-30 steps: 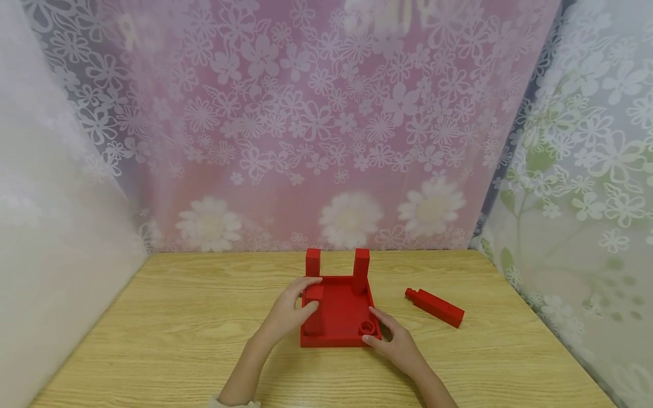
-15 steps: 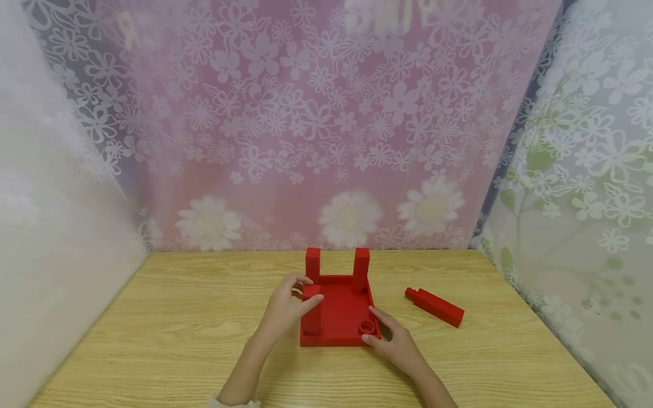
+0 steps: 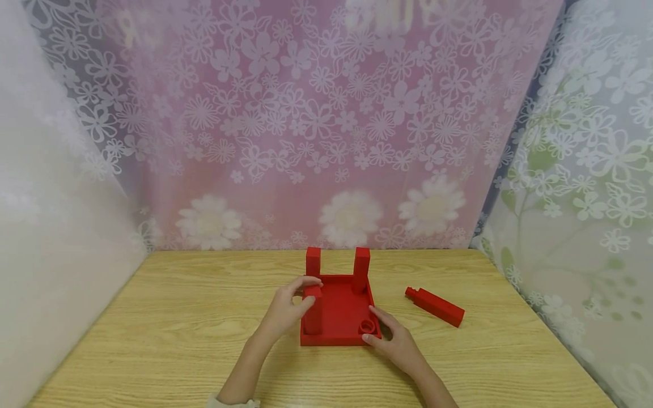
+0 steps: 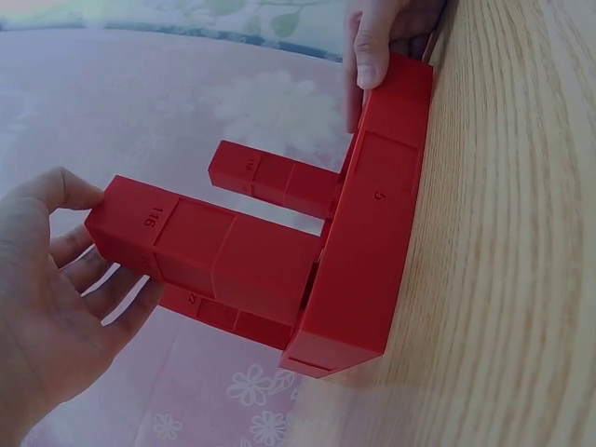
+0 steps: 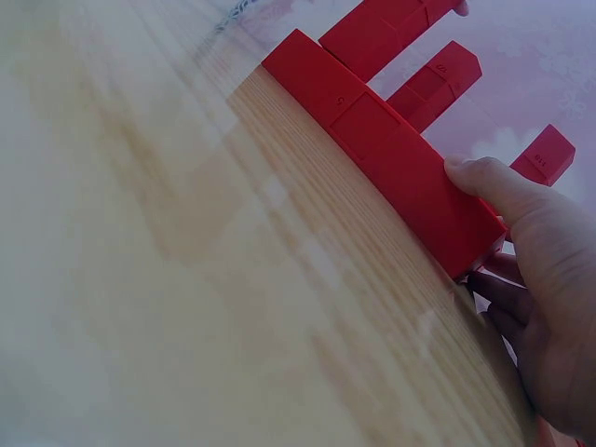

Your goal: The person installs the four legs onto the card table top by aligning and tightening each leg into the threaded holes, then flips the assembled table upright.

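A red square base (image 3: 342, 341) with raised rims lies on the table, carrying upright red legs at three corners. My left hand (image 3: 285, 309) holds the near-left leg (image 3: 313, 317) around its upper end; in the left wrist view this leg (image 4: 205, 242) stands in the base's corner, with thumb and fingers on opposite sides. At the near-right corner, beside a round socket (image 3: 367, 327), my right hand (image 3: 398, 343) grips the base, its thumb on the outer wall (image 5: 400, 177) in the right wrist view. The far-left leg (image 3: 313, 260) and far-right leg (image 3: 361, 269) stand untouched.
A loose red leg (image 3: 436, 307) with a narrow notched end lies on the wooden table (image 3: 178, 328), right of the base. Flower-patterned curtains (image 3: 326, 124) rise behind the table and along its sides.
My left fingers have shifted around the near-left leg's top: the thumb crossed over it half a second ago and is now back at its side. My right hand has stayed at its corner.
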A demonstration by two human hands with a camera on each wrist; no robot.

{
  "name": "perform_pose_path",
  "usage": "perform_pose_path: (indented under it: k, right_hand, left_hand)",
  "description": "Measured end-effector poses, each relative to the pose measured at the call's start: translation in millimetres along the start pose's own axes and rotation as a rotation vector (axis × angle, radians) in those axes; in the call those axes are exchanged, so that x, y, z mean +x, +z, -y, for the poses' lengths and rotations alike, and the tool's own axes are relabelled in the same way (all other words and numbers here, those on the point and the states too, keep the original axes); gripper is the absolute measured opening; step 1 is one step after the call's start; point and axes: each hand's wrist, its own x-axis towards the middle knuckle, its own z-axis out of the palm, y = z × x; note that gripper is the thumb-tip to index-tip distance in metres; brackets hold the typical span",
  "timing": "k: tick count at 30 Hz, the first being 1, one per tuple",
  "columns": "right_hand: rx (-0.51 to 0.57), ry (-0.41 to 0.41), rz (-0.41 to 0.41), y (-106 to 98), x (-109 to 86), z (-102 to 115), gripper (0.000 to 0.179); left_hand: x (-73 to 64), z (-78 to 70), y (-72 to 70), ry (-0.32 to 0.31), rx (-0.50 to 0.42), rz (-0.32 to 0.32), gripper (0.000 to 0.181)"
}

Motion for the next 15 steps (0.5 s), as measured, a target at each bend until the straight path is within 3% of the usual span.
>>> perform_pose_path:
  k: [4,10,15]
  right_hand:
    - [-0.004,-0.002,0.002,-0.3,-0.2,-0.3,0.066]
    - [-0.027,-0.002,0.003,0.0,0.6,-2.8,0.067]
    - [-0.018,0.001,0.004,0.1,1.1,-4.6,0.068]
  left_hand:
    - [0.0,-1.4,0.5,0.006,0.050,-0.006,0.030]
    - [0.7,-1.2,2.4,-0.014,0.155,-0.079,0.035]
    - [1.2,-0.6,3.1,-0.016,0.166,-0.106,0.033]
